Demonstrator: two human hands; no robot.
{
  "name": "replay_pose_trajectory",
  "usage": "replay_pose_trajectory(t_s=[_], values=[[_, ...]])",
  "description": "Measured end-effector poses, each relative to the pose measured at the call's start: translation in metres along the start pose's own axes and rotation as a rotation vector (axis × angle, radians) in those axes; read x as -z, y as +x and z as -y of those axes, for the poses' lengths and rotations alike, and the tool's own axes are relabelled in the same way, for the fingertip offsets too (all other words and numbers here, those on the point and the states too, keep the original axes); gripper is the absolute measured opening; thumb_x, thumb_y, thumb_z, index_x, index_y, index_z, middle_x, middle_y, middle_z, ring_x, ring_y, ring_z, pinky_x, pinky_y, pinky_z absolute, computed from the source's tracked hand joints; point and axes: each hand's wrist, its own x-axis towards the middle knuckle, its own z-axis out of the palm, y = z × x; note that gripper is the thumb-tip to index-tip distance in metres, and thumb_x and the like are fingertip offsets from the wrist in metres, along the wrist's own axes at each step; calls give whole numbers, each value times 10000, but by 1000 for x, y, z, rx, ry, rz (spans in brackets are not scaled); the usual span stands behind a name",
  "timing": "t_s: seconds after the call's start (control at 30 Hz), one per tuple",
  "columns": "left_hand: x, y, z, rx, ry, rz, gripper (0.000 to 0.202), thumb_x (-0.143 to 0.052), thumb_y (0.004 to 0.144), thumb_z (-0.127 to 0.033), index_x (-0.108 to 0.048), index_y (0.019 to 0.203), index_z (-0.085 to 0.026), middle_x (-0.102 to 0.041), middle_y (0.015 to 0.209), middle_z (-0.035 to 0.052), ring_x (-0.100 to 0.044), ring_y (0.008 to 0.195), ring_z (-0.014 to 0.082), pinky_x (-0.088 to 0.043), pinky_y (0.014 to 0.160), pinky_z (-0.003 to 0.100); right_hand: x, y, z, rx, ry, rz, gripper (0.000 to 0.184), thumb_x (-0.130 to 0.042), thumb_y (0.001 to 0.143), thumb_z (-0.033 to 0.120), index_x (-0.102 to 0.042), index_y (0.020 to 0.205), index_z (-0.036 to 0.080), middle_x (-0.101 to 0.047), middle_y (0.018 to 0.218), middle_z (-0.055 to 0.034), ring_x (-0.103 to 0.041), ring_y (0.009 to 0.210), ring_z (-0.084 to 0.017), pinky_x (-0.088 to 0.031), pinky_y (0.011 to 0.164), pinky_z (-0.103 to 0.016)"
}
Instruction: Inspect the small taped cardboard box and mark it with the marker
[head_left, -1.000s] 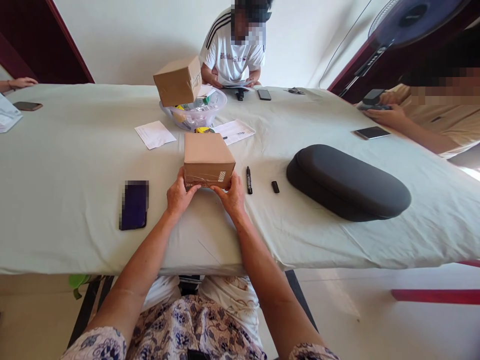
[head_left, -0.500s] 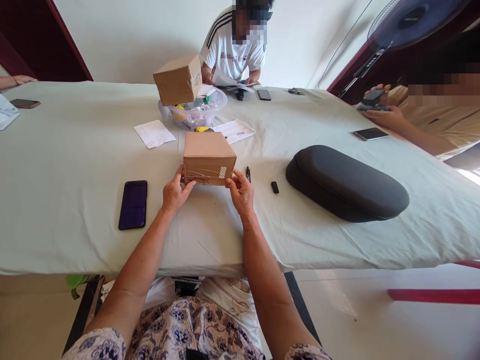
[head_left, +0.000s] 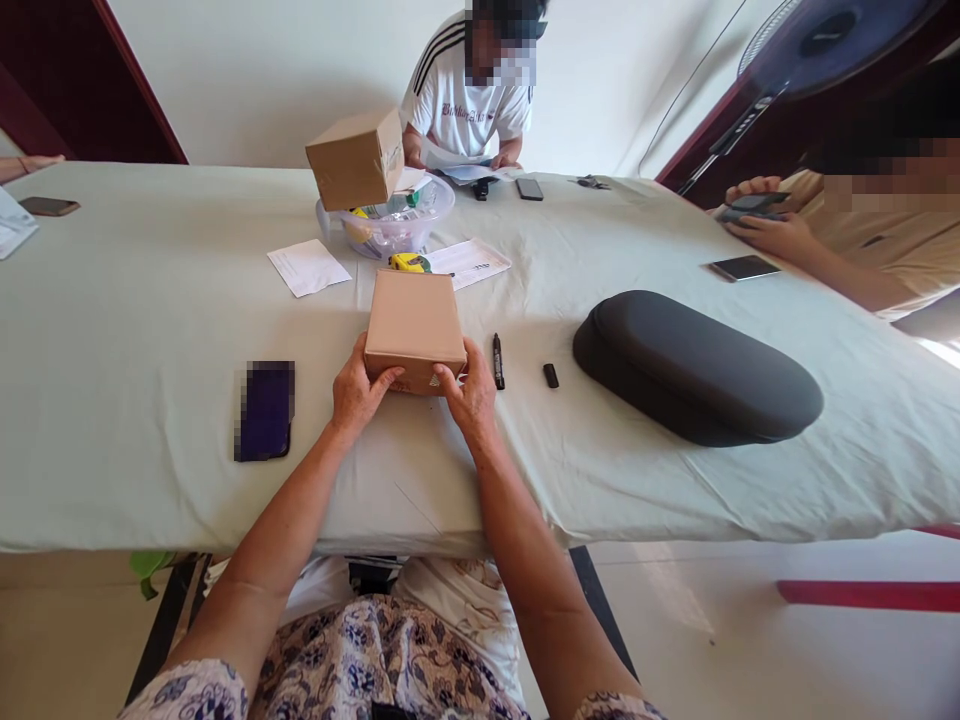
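Between my two hands is a brown cardboard box (head_left: 415, 312), its plain top face turned up toward me. My left hand (head_left: 358, 390) grips its left side, thumb on the near face. My right hand (head_left: 469, 385) holds the right side the same way, partly covering a printed white mark. An uncapped black marker (head_left: 499, 362) lies just right of my right hand, and its black cap (head_left: 550, 375) sits farther right. Behind the box rests a yellow tape measure (head_left: 409, 262), partly on a white printed paper (head_left: 480, 264).
A phone (head_left: 265, 410) lies to the left, a long dark hard case (head_left: 697, 365) to the right. Farther back, a clear plastic basin (head_left: 442, 205) carries another cardboard box (head_left: 352, 160). A white envelope (head_left: 309, 267) lies nearby. People sit at the far side and right.
The box has tilted toward me and come slightly nearer, so more of its top and less of its front shows. My right hand has shifted left with it, uncovering the marker.
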Motion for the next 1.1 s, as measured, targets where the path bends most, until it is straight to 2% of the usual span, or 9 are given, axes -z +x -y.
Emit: replay_pose_trajectory(t_s=[0.1,0.27,0.37,0.47,0.57,0.63,0.73,0.87,1.1], values=[[-1,0,2,-9,-157,-5,847,-712,766,-677,-470,1448,-238,-701,1252,124,-696,1105,311,-565,926,427,2,-1,3,-31,8,-54,709,-550,862,693,-545,1376,205,-666,1174,-112,-627,894,-207,-532,763,-337],[0,-1,-4,-222,-437,-39,718,-743,807,-561,-488,1400,-246,-518,1506,152,-520,1393,284,-475,1116,420,8,0,7,-16,194,-170,648,-533,903,628,-467,1434,261,-592,1350,-109,-599,1192,-251,-532,954,-402],[2,1,-6,-312,-440,-116,631,-741,838,-491,-504,1369,-247,-495,1516,150,-476,1429,278,-417,1177,455,8,-1,9,-46,354,-42,606,-605,866,632,-511,1335,260,-655,1115,-82,-654,914,-208,-577,768,-365],[6,4,-5,-355,-398,-175,509,-667,898,-488,-544,1334,-256,-503,1506,133,-458,1442,276,-370,1212,490,6,-3,10,-117,492,80,634,-666,821,642,-491,1290,254,-629,894,-20,-600,658,-145,-542,572,-296],[8,5,-4,-380,-397,-165,480,-625,920,-509,-556,1341,-289,-374,1613,106,-357,1512,288,-334,1238,492,4,-4,10,-169,575,117,617,-643,832,660,-475,1272,262,-609,853,4,-596,633,-129,-539,554,-273],[7,4,-6,-389,-433,-132,547,-626,916,-516,-494,1410,-321,-328,1642,93,-306,1540,285,-333,1245,479,5,-3,9,-187,608,106,603,-622,838,676,-482,1255,264,-601,839,10,-591,646,-128,-538,561,-267],[4,3,-11,-395,-489,-84,628,-619,925,-500,-390,1489,-343,-382,1614,90,-283,1552,266,-338,1249,471,5,-2,6,-195,618,54,585,-589,840,702,-502,1219,266,-582,815,13,-561,646,-127,-513,549,-253],[3,4,-16,-386,-476,-100,486,-594,950,-461,-505,1400,-300,-467,1560,86,-220,1574,269,-248,1285,512,3,-2,3,-196,611,19,585,-597,828,701,-517,1200,258,-564,861,-3,-550,669,-131,-497,557,-255],[3,4,-13,-341,-523,-115,440,-613,944,-447,-542,1353,-302,-510,1527,81,-338,1528,256,-272,1276,477,1,-3,-1,-148,558,-24,582,-616,831,657,-516,1239,253,-567,1002,-42,-578,774,-153,-503,603,-263]])
